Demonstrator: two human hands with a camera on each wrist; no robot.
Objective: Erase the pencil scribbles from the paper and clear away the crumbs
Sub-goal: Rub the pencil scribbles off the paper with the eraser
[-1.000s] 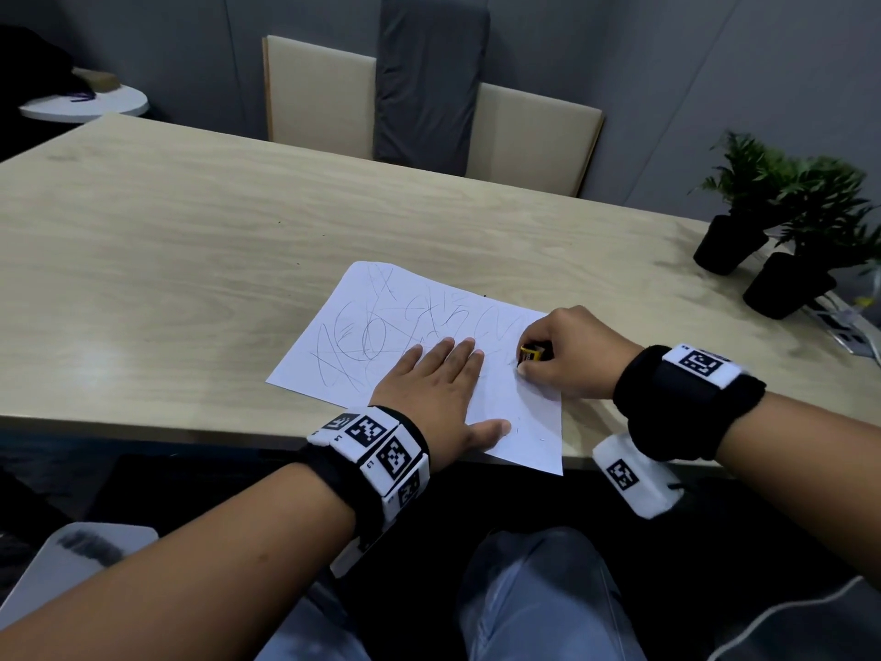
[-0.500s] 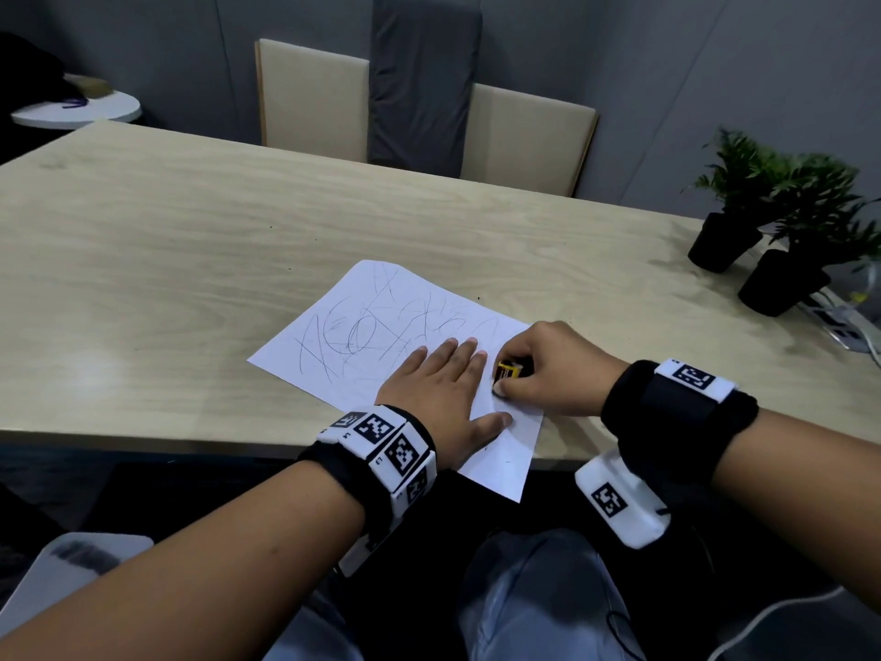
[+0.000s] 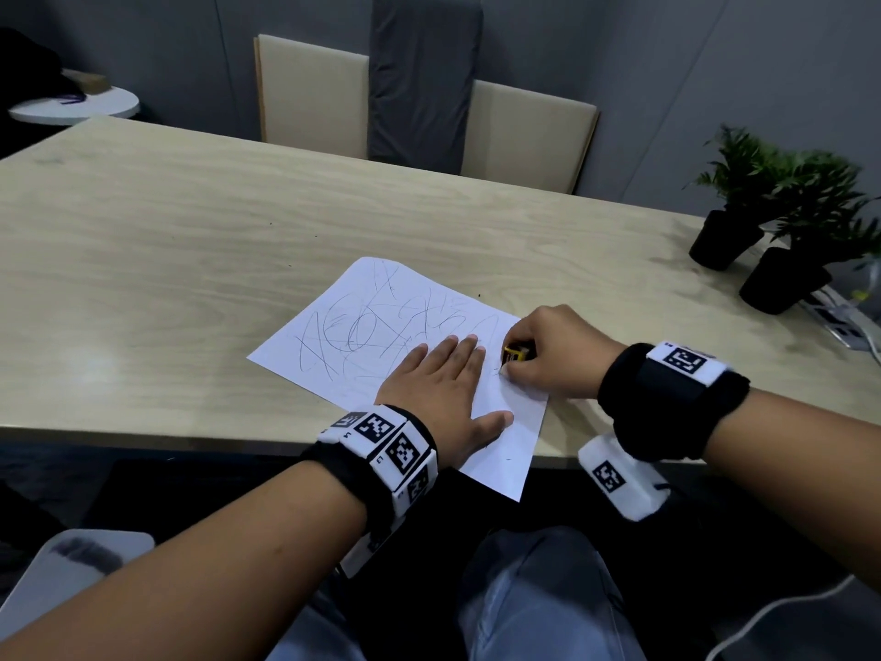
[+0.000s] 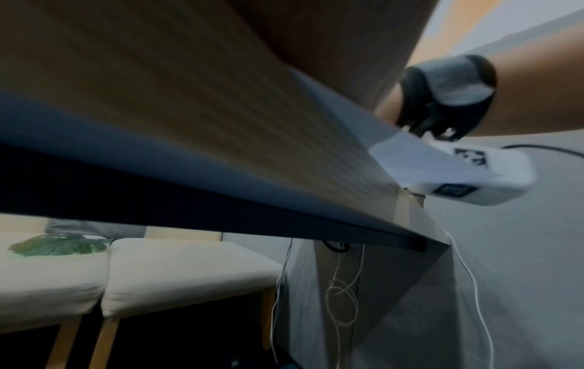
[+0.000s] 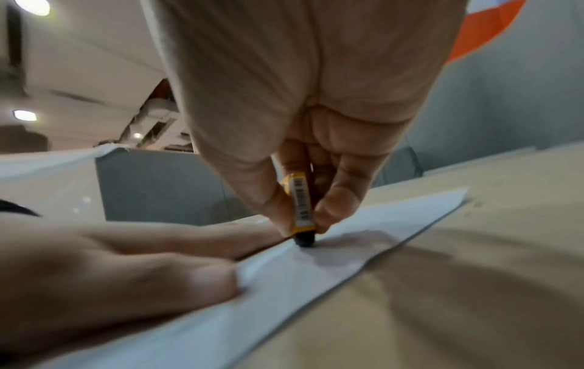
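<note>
Pinched in our right hand [image 5: 303, 139], the grip of thumb and fingers clamps a yellow-sleeved eraser [image 5: 301, 207] upright, dark tip down on the paper [image 3: 381, 336] near its right edge. Pencil scribbles [image 3: 376, 331] lie to the left of that tip, spread toward the sheet's far-left corner, so we judge the rubbing must travel leftward. Our left hand [image 3: 441, 388] presses flat, fingers straight, just beside the eraser. One near corner of the paper overhangs the near edge of the surface [image 3: 143, 279].

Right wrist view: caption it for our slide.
Right hand pinches eraser upright on paper; left hand flat beside.
</note>
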